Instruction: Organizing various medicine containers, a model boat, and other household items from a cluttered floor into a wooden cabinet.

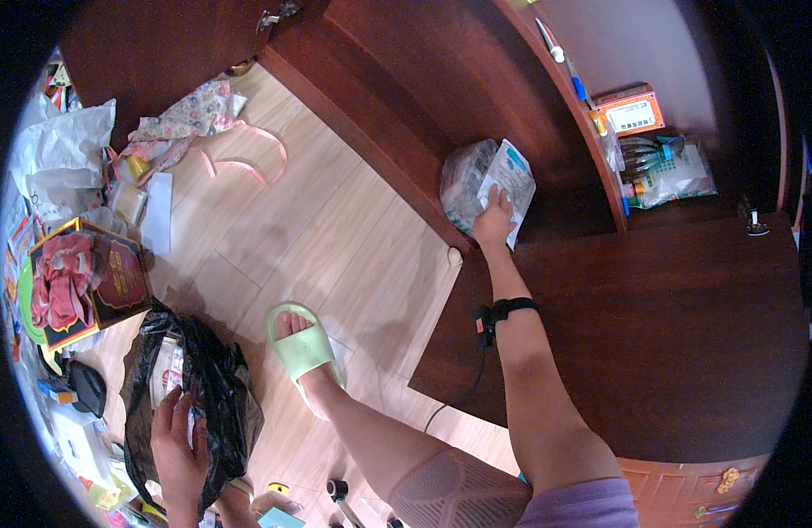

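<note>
My right hand (495, 218) reaches into the lower compartment of a dark wooden cabinet, its fingers on a white packet (511, 175) with teal print. Against that packet stands a clear plastic bag (462, 178) with contents I cannot make out. A black band with a cable is round my right wrist. At the lower left, my left hand (178, 442) is at the mouth of a black plastic bag (228, 376). White printed packaging (167, 369) shows inside it, near my fingertips; a small white and blue item lies between thumb and fingers, whether gripped I cannot tell.
A cabinet shelf (610, 178) holds an orange-edged box (633, 112) and a clear bag (676, 178). An open cabinet door (610, 343) spans the right. On the floor are a floral cloth with pink ties (195, 115), a box with red cloth (125, 277), and plastic bags (63, 145). A green slipper (307, 350) is on my foot.
</note>
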A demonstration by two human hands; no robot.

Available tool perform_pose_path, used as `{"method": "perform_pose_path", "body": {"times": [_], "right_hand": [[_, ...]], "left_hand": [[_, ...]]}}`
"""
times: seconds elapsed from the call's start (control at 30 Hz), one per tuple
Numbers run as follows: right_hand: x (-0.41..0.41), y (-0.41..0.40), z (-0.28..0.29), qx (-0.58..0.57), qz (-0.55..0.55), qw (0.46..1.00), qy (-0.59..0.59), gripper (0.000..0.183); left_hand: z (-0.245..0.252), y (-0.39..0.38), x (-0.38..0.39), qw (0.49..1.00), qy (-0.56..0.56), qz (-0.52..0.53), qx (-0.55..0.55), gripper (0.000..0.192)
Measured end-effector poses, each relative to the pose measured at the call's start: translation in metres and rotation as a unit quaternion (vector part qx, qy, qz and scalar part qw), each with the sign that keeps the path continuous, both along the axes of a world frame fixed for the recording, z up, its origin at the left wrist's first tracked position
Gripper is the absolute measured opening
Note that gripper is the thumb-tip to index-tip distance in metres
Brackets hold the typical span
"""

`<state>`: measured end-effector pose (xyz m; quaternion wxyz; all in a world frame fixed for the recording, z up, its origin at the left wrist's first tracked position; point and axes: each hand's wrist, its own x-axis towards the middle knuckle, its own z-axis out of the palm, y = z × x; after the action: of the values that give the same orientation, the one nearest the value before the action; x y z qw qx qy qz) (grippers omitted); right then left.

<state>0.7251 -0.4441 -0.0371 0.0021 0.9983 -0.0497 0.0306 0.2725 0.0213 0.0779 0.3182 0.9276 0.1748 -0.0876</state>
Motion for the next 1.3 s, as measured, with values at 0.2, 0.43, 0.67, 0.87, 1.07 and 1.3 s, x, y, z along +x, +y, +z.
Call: {"method": "perform_pose_path", "body": {"times": [0.2, 0.43, 0.67, 0.87, 1.07, 1.3], "right_hand": [[-0.008, 0.016, -0.008, 0.013, -0.002, 1.0, -0.025, 0.078], [-0.013, 0.004, 0.018, -0.031, 0.066, 0.984, -0.164, 0.051], [0.019, -0.007, 0.064, 0.204, -0.029, 0.857, -0.473, 0.03], [0.049, -0.017, 0.058, 0.41, -0.188, 0.797, -0.402, 0.032], [0.087, -0.067, 0.079, 0.075, -0.302, 0.89, -0.332, 0.051], [0.03, -0.024, 0.033, -0.03, 0.24, 0.964, -0.111, 0.058]], "left_hand": [[-0.004, 0.001, -0.005, 1.0, 0.011, -0.007, -0.009, 0.037], [-0.002, 0.0, -0.004, 1.0, 0.01, -0.01, -0.008, 0.036], [-0.003, 0.001, -0.009, 1.0, 0.005, -0.015, -0.003, 0.035], [-0.002, 0.001, -0.007, 1.0, 0.003, -0.018, -0.02, 0.035], [-0.008, 0.003, -0.011, 1.0, 0.009, -0.007, -0.025, 0.035], [-0.013, 0.004, -0.017, 1.0, 0.024, -0.009, -0.013, 0.036]]}}
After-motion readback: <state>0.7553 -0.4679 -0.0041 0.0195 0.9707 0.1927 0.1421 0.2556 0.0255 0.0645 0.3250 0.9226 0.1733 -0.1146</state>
